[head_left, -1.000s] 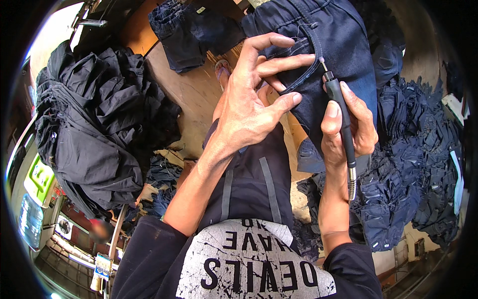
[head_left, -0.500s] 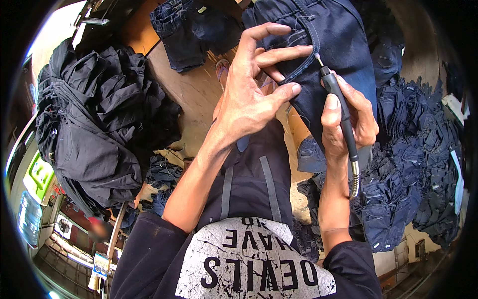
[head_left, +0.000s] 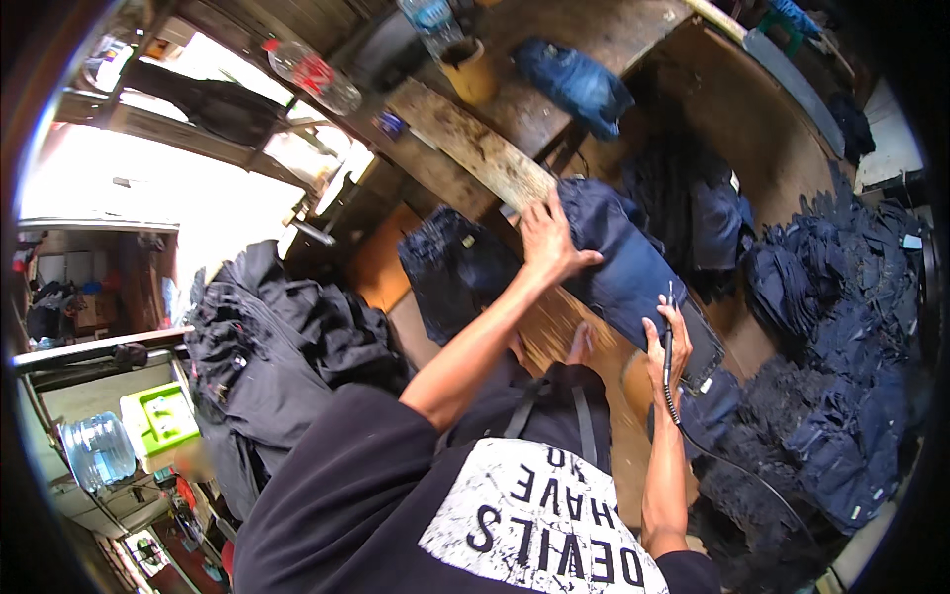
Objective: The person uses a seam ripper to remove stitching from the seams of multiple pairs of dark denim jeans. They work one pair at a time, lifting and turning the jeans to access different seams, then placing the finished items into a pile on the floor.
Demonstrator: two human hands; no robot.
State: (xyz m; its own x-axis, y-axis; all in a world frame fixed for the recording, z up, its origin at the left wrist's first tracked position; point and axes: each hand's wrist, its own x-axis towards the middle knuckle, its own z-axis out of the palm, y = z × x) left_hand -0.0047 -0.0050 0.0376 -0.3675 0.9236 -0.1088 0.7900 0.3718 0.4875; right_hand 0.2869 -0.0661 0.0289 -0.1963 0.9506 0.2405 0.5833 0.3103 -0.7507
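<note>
Dark jeans are crowding the bench; left hand is pressing one pair flat, right hand is gripping a corded tool, whose cord may be snagging, perhaps.

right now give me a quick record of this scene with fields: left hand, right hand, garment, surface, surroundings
left hand: left hand pressed flat on the far end of the dark denim garment
right hand: right hand at the garment's near edge, grip closed on a slim black corded pen-shaped tool, tip pointing up
garment: spread out over the wooden board
surface: worn wooden worktable
surroundings: pile of black garments on the person's left, stacks of dark blue denim pieces on the right
</note>
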